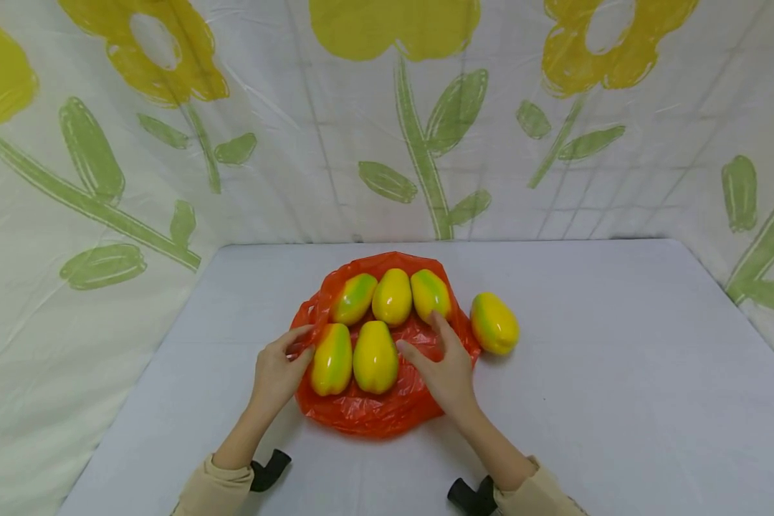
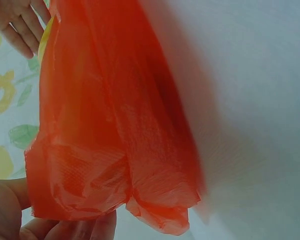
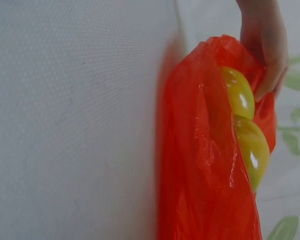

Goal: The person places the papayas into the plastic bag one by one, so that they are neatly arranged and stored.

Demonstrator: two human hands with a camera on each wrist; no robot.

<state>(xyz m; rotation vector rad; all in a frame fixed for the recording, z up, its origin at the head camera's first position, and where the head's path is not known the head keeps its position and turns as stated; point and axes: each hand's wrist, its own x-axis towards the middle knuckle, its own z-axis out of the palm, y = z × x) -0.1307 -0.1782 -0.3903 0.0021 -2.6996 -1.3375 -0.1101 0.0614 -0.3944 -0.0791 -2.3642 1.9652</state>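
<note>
A red plastic bag [image 1: 419,347] lies spread with its mouth up, holding several glossy yellow-green papayas [image 1: 375,358]. At the bag's left rim, my left hand [image 1: 280,369] pinches the plastic between thumb and fingers; the left wrist view shows the bag's edge [image 2: 80,200] between them. My right hand [image 1: 448,373] hovers over the right part of the bag, thumb and fingers spread apart, holding nothing. Its fingertips overlap the back right papaya [image 1: 429,294] in the head view. One more papaya [image 1: 494,324] lies on the table just outside the bag's right side.
The bag rests on a white-covered table [image 1: 606,373]. Behind it hangs a pale cloth [image 1: 264,201] printed with yellow flowers and green leaves. Black curved pieces [image 1: 271,469] show beside both wrists, near the beige sleeves [image 1: 216,487].
</note>
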